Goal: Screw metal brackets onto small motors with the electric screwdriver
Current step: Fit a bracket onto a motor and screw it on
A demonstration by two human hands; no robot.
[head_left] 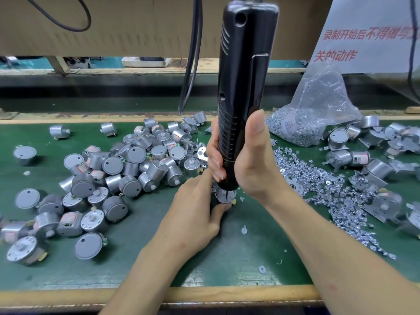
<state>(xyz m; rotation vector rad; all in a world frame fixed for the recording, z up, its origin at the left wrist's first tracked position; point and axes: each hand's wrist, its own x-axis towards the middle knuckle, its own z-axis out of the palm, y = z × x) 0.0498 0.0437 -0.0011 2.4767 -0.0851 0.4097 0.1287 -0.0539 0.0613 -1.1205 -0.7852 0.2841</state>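
Note:
A black electric screwdriver [241, 87] stands upright at the centre, its tip down on a small silver motor [223, 196] with a metal bracket on top. My right hand [252, 155] is wrapped around the screwdriver's lower grip. My left hand [195, 214] pinches the motor on the green mat, fingers on either side; most of the motor is hidden by them.
A heap of bare motors [127, 164] lies left. Loose screws [329, 192] spread to the right below a plastic bag of screws [318, 114]. Motors with brackets [372, 160] sit far right. Black cables [193, 53] hang behind. The wooden table edge [204, 296] runs along the front.

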